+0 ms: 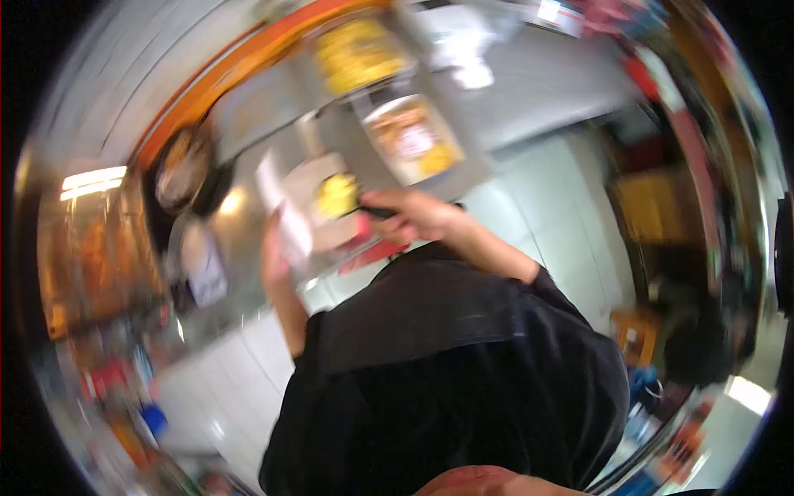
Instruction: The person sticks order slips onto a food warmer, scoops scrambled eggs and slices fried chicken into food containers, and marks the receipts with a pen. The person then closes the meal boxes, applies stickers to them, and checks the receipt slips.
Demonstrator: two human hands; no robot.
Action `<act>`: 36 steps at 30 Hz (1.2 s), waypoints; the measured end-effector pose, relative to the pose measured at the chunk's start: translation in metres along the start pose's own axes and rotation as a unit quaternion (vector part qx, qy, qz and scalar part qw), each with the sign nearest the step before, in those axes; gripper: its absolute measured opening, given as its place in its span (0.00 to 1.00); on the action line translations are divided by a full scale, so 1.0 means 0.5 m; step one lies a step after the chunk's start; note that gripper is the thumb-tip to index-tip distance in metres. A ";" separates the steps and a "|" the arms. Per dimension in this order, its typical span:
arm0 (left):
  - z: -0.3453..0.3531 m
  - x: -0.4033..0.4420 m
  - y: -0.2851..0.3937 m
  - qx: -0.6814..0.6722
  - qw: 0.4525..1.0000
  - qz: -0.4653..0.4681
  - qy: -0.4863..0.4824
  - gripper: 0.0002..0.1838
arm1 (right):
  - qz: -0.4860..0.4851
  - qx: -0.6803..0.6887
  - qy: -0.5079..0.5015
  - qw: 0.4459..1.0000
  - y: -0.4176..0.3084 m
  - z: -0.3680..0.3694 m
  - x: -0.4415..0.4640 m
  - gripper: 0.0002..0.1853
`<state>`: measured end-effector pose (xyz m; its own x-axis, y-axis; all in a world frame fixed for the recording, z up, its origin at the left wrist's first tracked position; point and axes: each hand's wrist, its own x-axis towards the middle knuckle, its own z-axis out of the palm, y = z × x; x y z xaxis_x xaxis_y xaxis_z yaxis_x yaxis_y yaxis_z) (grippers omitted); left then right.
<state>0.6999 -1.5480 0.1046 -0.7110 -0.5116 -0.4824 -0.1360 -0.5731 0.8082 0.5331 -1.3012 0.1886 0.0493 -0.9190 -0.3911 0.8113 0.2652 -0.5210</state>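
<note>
My left hand is closed on a white sheet-like thing, perhaps paper or a thin container; blur hides which. In my right hand is a dark-handled utensil, its handle pointing left. A heap of yellow food lies at the utensil's far end, over a pale board; whether it rests on the utensil or the board I cannot tell. Something small and red shows beside the right hand's fingers.
Beyond the board stand a tray of yellow food and a white-rimmed tray of mixed food. A dark round pan and a whitish container are at left. A grey metal counter extends right, above a tiled floor.
</note>
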 end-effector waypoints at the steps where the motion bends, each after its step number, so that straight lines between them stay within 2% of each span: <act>1: -0.025 0.026 -0.022 -0.004 1.000 0.024 0.006 0.25 | 0.023 -0.007 -0.010 1.000 0.015 -0.016 0.012 0.18; 2: 0.022 -0.001 0.003 0.027 0.997 0.004 0.077 0.26 | 0.024 -0.009 0.001 1.000 0.020 -0.006 0.015 0.17; 3: 0.041 -0.023 0.013 -0.047 0.998 -0.001 0.037 0.27 | 0.017 -0.010 0.017 1.000 0.026 0.006 0.017 0.16; 5: 0.051 -0.025 0.006 -0.033 0.990 0.132 0.024 0.23 | 0.052 -0.012 0.018 0.998 0.033 -0.002 0.029 0.15; 7: 0.075 -0.047 0.034 -0.099 0.994 0.042 -0.005 0.22 | 0.078 -0.041 0.019 0.996 0.049 -0.021 0.057 0.14; 8: 0.052 -0.034 0.006 -0.074 0.991 0.099 -0.044 0.22 | 0.081 -0.067 0.033 0.994 0.057 -0.030 0.077 0.13; 9: 0.061 -0.052 0.025 -0.087 0.992 0.078 -0.038 0.22 | 0.067 -0.081 0.041 0.994 0.074 -0.061 0.098 0.13; 10: 0.073 -0.070 0.043 -0.099 0.993 0.058 -0.032 0.23 | 0.051 -0.156 0.127 0.978 0.071 -0.031 0.105 0.12; 11: 0.060 -0.040 0.025 -0.108 0.988 0.094 -0.056 0.23 | 0.022 -0.199 0.080 0.977 0.085 -0.067 0.126 0.11; 12: 0.030 0.006 -0.037 -0.106 0.974 0.168 -0.105 0.24 | 0.037 -0.288 0.126 0.949 0.089 -0.091 0.145 0.11; 13: 0.054 -0.010 0.010 -0.093 0.980 0.149 -0.094 0.26 | 0.059 -0.392 0.130 0.909 0.075 -0.099 0.150 0.14; 14: 0.040 0.036 -0.027 -0.071 0.982 0.154 -0.076 0.28 | -0.014 -0.572 0.128 0.810 0.078 -0.107 0.156 0.17; 15: 0.024 0.085 -0.064 -0.049 0.984 0.159 -0.059 0.30 | -0.104 -0.715 0.124 0.680 0.085 -0.121 0.164 0.23; 16: 0.040 0.050 -0.041 -0.037 0.989 0.140 -0.032 0.34 | -0.127 -0.769 0.111 0.617 0.091 -0.138 0.173 0.26; 17: 0.055 0.008 0.004 -0.022 0.990 0.128 -0.055 0.37 | -0.152 -0.814 0.106 0.551 0.091 -0.149 0.185 0.28; 18: 0.070 -0.032 0.027 -0.002 0.989 0.118 -0.086 0.40 | -0.166 -0.817 0.092 0.544 0.091 -0.133 0.180 0.28; 20: 0.073 -0.008 0.001 0.004 0.992 0.113 -0.056 0.42 | -0.103 -0.866 0.137 0.470 0.092 -0.062 0.152 0.28; 21: 0.076 0.004 -0.008 0.009 0.994 0.098 -0.040 0.44 | -0.108 -0.868 0.128 0.467 0.088 -0.041 0.148 0.28; 23: 0.079 -0.002 -0.004 0.003 0.993 0.105 -0.053 0.46 | -0.015 -0.887 0.156 0.435 0.084 -0.008 0.148 0.28; 25: 0.073 -0.005 -0.006 -0.002 0.992 0.111 -0.067 0.47 | -0.008 -0.891 0.142 0.431 0.089 -0.007 0.149 0.27; 27: 0.071 0.018 -0.032 -0.005 0.994 0.102 -0.028 0.42 | -0.085 -0.883 0.138 0.440 0.099 -0.034 0.147 0.27; 29: 0.042 0.129 -0.082 -0.005 0.981 0.178 -0.076 0.28 | -0.127 -0.852 0.109 0.497 0.102 -0.063 0.148 0.26; 30: 0.060 0.027 -0.036 -0.047 0.994 0.097 -0.031 0.18 | -0.149 -0.837 0.092 0.518 0.107 -0.081 0.149 0.26; 31: 0.069 0.015 -0.032 -0.079 0.995 0.053 -0.035 0.21 | -0.171 -0.821 0.087 0.537 0.102 -0.088 0.154 0.26; 32: 0.075 0.009 -0.029 -0.112 0.993 0.009 -0.036 0.24 | -0.109 -0.826 0.108 0.542 0.095 -0.074 0.146 0.26; 33: 0.055 0.022 -0.046 -0.159 0.984 -0.060 -0.059 0.25 | -0.117 -0.816 0.100 0.558 0.094 -0.084 0.145 0.28; 34: 0.066 -0.006 -0.018 -0.104 0.992 -0.068 0.010 0.26 | -0.150 -0.801 0.098 0.571 0.099 -0.109 0.144 0.29; 35: 0.094 -0.054 0.017 -0.099 0.994 -0.045 -0.004 0.27 | -0.153 -0.813 0.089 0.555 0.101 -0.123 0.140 0.30; 36: 0.079 -0.032 -0.012 -0.044 0.997 0.013 0.059 0.27 | -0.128 -0.821 0.099 0.548 0.098 -0.124 0.141 0.30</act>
<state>0.6848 -1.5112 0.1210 -0.6264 -0.5958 -0.5027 -0.0547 -0.6096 0.7908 0.5406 -1.3350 0.0885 -0.1393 -0.9809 -0.1358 -0.8484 0.1889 -0.4946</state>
